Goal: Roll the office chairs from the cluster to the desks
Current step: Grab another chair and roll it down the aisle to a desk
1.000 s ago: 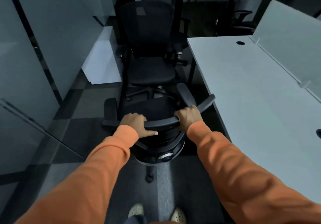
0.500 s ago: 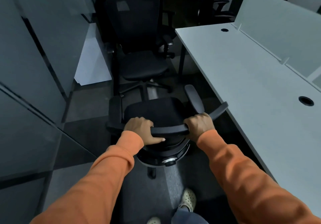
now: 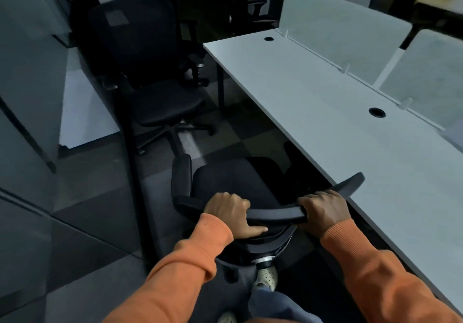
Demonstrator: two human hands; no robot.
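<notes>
- The left hand (image 3: 229, 212) grips the curved top rail (image 3: 275, 213) of the held chair (image 3: 233, 179). Its knuckles are up, its fingers are wrapped over the front of the rail, and its thumb lies straight along the underside, pointing to 3 o'clock.
- The right hand (image 3: 323, 210) clamps the same rail further toward 3 o'clock. Its fingers are curled over the top and its thumb is hidden.
- Both forearms, in orange sleeves (image 3: 190, 267), reach up from 6 o'clock and converge on the rail, with the wrists roughly level.
- The held chair sits just below the centre of the view with its seat facing 12 o'clock. It stands close beside the long edge of the white worktop (image 3: 325, 112), and the rail's right tip overlaps that edge in the view.
- The worktop fills the 2 to 4 o'clock side. It carries pale divider screens (image 3: 343, 24) and a round cable hole (image 3: 377, 112).
- A second chair (image 3: 150, 72) stands apart at 11 o'clock, its backrest toward the glass wall (image 3: 30, 97).
- More dark chairs stand at 12 o'clock, too dim to tell apart.
- A perforated shoe (image 3: 266, 276) shows on the floor under the held chair's back, at 6 o'clock.
</notes>
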